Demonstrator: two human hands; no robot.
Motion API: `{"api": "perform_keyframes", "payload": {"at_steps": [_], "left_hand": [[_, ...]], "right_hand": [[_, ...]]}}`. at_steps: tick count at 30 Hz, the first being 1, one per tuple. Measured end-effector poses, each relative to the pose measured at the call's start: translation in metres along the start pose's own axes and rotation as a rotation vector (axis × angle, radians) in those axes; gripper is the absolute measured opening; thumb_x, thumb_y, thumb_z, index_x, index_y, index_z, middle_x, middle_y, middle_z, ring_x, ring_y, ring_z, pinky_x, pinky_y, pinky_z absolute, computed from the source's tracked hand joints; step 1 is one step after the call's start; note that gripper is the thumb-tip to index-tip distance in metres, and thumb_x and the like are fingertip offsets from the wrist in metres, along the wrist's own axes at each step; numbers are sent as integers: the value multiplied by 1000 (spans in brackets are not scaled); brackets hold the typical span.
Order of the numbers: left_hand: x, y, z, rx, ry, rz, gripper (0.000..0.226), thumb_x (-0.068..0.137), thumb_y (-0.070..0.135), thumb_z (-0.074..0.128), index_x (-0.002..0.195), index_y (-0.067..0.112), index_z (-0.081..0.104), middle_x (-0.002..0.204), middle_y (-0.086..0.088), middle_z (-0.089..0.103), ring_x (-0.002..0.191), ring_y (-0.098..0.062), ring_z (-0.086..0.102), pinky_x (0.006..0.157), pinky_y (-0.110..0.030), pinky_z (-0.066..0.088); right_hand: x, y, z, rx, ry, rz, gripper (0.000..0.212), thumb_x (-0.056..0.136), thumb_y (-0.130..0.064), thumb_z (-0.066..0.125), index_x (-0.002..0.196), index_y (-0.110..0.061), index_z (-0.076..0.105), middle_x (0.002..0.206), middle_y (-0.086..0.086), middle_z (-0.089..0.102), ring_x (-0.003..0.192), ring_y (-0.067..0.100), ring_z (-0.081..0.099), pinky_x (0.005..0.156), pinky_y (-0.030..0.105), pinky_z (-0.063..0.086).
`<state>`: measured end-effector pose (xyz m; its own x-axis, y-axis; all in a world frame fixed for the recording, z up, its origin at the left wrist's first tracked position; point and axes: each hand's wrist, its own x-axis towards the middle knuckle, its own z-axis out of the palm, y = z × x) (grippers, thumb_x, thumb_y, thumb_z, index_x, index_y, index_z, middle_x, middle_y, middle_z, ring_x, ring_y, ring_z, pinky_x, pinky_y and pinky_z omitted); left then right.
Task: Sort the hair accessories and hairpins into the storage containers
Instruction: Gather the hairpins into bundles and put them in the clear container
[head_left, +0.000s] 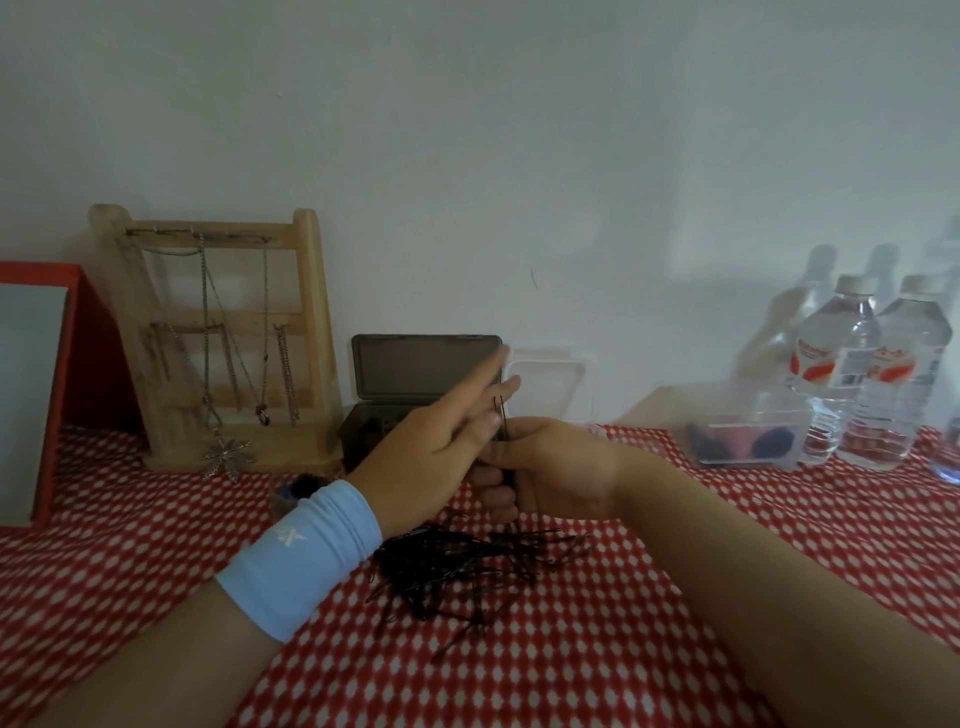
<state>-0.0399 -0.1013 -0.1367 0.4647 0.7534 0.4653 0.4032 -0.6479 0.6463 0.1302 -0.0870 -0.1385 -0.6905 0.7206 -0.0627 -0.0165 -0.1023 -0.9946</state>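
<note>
Hairpin pile (467, 571) blocks centre cloth; bottles (872, 374) crowd right; necklace stand (228, 338) left.

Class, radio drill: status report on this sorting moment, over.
Right hand grips hairpin bundle; left hand open, fingers straight beside it. Loose hairpin pile on tablecloth. Open dark box behind hands; nothing blocking.

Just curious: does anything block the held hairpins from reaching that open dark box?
Only the left hand, whose straight fingers reach across in front of the open box; nothing else visible blocks the held hairpins.
</note>
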Motion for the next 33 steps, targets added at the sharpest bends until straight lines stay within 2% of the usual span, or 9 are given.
{"api": "perform_keyframes", "payload": {"at_steps": [3,7,12,14,16,24,27,31,33], "left_hand": [[3,-5,-1,100,8,5,39,102,38,37,138,49,33,149,20,39,136,12,31,118,-23,24],[3,-6,-2,103,-29,-20,40,101,39,35,139,36,46,149,24,34,136,14,27,113,-7,16],[9,2,6,-863,219,-400,49,100,48,35,142,24,45,122,-1,66,105,-14,66,92,-34,53],[9,8,10,-1146,129,-602,60,99,51,35,135,4,48,112,-16,69,98,-27,68,87,-41,54],[6,15,12,-1349,38,-732,70,98,54,38,127,-9,49,123,-30,61,115,-39,61,100,-48,46],[13,22,17,-1834,142,-602,71,101,39,40,138,-20,30,132,-41,47,128,-48,45,109,-53,33],[19,24,12,-1716,107,-622,70,100,40,42,139,-17,32,130,-39,50,127,-47,47,112,-52,32],[30,32,-2,-1025,-73,-747,57,100,44,41,140,3,38,119,-28,64,111,-38,63,101,-47,46],[39,32,-7,-667,-22,-680,42,103,35,41,133,7,47,113,-19,68,103,-29,67,94,-41,51]], "right_hand": [[-1,-2,0,-18,17,1,19,106,-15,38,92,-14,50,71,-1,44,61,11,39,58,23,37],[-2,-3,-1,-33,20,-19,20,107,-12,37,94,-13,52,73,1,43,62,12,41,59,24,40],[3,-9,-2,143,138,-211,22,106,-11,36,91,-15,53,70,-1,43,61,13,40,57,25,37],[6,-13,-4,241,235,-343,23,107,-10,34,92,-15,51,69,-1,43,59,13,40,56,26,36],[9,-15,-8,230,325,-432,22,107,-9,32,93,-15,48,69,-1,42,59,14,40,57,27,37],[4,-14,-7,-166,482,-416,18,107,-12,38,100,-13,54,72,1,53,69,14,54,67,22,48],[2,-16,-11,-182,468,-382,17,107,-14,39,100,-15,54,70,-1,53,67,12,56,66,22,48],[-7,-29,-35,-144,462,-358,15,107,-14,38,101,-14,51,66,-2,45,59,15,48,64,32,49],[-13,-32,-53,-351,540,-273,11,107,-16,38,110,-13,49,70,-1,46,57,12,44,57,28,44]]}}
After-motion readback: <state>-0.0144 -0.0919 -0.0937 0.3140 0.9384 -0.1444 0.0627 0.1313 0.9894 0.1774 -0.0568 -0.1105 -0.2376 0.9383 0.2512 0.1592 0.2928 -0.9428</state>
